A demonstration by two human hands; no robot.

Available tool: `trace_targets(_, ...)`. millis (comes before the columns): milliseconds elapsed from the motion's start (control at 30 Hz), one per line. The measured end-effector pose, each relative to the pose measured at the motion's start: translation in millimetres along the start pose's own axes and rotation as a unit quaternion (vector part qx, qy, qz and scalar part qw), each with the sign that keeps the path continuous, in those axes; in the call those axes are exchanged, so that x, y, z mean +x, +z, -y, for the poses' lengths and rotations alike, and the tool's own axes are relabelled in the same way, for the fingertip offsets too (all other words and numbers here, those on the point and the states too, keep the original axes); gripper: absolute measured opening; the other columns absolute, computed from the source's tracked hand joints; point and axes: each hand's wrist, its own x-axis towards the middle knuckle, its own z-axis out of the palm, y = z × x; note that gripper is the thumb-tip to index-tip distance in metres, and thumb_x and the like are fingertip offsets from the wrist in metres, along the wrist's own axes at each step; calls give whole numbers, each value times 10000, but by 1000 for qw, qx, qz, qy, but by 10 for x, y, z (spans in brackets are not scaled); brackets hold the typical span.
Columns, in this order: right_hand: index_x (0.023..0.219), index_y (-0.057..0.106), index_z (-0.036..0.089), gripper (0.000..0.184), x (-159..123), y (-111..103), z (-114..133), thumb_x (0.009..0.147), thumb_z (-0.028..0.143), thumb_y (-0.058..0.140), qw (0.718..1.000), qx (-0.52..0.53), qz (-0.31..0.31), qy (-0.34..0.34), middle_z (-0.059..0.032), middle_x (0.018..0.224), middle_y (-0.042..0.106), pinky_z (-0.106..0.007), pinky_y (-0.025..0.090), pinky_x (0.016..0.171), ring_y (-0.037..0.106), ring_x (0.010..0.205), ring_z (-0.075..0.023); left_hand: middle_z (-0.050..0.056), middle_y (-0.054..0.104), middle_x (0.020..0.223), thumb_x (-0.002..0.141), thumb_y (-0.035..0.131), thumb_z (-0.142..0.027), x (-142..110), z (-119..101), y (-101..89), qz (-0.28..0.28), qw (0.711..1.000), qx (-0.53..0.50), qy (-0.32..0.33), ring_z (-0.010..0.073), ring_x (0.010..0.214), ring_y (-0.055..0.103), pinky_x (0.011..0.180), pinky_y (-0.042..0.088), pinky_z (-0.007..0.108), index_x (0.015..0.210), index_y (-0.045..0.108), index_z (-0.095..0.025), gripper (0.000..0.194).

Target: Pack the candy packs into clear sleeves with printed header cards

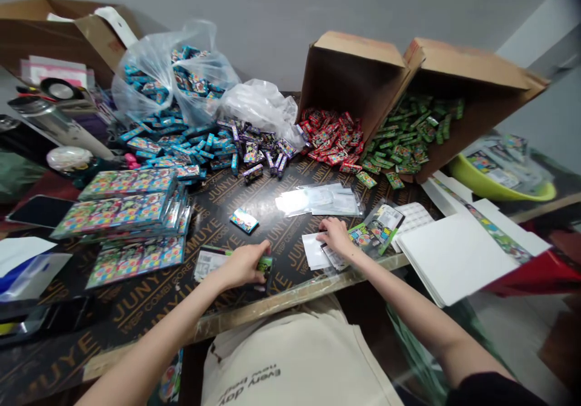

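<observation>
Near the table's front edge, my left hand point(249, 264) is closed round the right end of a flat packet point(211, 262) with a clear cover and green edging. Farther right, my right hand point(338, 236) has its fingers curled down onto white paper slips point(315, 252); the fingertips are partly hidden. Beside that wrist lies a clear-bagged green card packet point(376, 227). A single small blue box point(244, 219), white side up, rests between and beyond my hands. Past it is a pile of clear plastic sleeves point(320, 200).
At left stand stacked bundles of colourful packs point(122, 206). Behind are heaps of blue packs point(167, 143), purple packs point(258, 146), red packs point(333, 137) and green packs point(403, 137), the last two spilling from cardboard boxes point(358, 52). White cards point(447, 261) and a yellow-green basin point(521, 193) sit right.
</observation>
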Motion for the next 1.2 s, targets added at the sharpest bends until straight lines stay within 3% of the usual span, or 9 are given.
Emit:
trace_targets(100, 730, 571, 175, 82, 17, 16, -45, 698, 228, 625, 1000, -3, 8, 4, -39, 805, 576, -285, 228, 693, 469, 838, -200, 47, 557, 1134, 764, 537, -232, -48, -75, -224, -141, 983, -105, 50, 212, 1015, 527, 867, 376, 315, 1219, 397, -252, 477)
trace_targets(200, 726, 566, 174, 86, 27, 24, -62, 694, 220, 631, 1000, 0, 14, -6, -22, 764, 590, -273, 219, 680, 476, 803, -184, 55, 568, 1103, 794, 512, -278, -58, -78, -327, -244, 945, -208, 60, 206, 1008, 528, 889, 377, 325, 1118, 505, -216, 330)
trace_targets(367, 754, 589, 176, 64, -15, 11, -34, 722, 224, 615, 1000, 1, 2, -20, -22, 758, 611, -282, 221, 694, 478, 794, -184, 48, 606, 933, 711, 618, -307, -5, 7, -158, -289, 897, -334, -6, 188, 854, 581, 749, 459, 295, 955, 566, -165, 287)
trace_targets(733, 755, 565, 154, 167, -226, 92, 22, 851, 185, 431, 988, -96, -54, -105, -68, 706, 603, -319, 312, 715, 517, 708, -191, 43, 640, 774, 706, 637, -249, 10, -124, -157, -383, 893, -236, -6, 166, 737, 588, 686, 451, 284, 838, 667, -167, 158)
trace_targets(800, 915, 555, 155, 150, -191, 12, 128, 833, 258, 483, 992, -33, -81, -86, -88, 822, 619, -332, 346, 724, 538, 776, -216, 40, 629, 749, 714, 635, -249, -6, -162, -164, -385, 894, -228, 4, 159, 706, 580, 644, 442, 270, 844, 677, -173, 156)
trace_targets(867, 1096, 483, 178, 341, -138, -104, 341, 798, 332, 542, 987, 95, -113, -71, -107, 1015, 594, -347, 383, 759, 540, 886, -231, 39, 622, 743, 724, 629, -258, -20, -193, -164, -381, 896, -229, 12, 156, 697, 575, 622, 435, 263, 856, 680, -180, 161)
trace_targets(933, 1197, 393, 225, 451, -77, -223, 633, 795, 359, 546, 955, 265, -119, -64, -94, 1123, 554, -339, 421, 781, 546, 936, -208, 43, 623, 760, 729, 630, -267, -25, -217, -161, -378, 895, -235, 20, 158, 715, 575, 636, 440, 266, 861, 679, -184, 164)
trace_targets(1067, 1183, 383, 266, 466, 39, -368, 1185, 768, 325, 584, 853, 513, -72, -66, -36, 954, 617, -299, 472, 744, 597, 841, -161, 45, 622, 766, 730, 634, -279, -29, -251, -161, -380, 895, -231, 33, 159, 728, 574, 669, 449, 277, 850, 684, -189, 158)
trace_targets(1200, 1102, 482, 244, 408, 51, -372, 1385, 723, 282, 628, 839, 533, -78, -78, 18, 717, 586, -259, 476, 654, 577, 659, -128, 44, 622, 745, 732, 630, -256, -48, -291, -169, -394, 894, -208, 46, 156, 707, 572, 662, 454, 277, 816, 684, -188, 121)
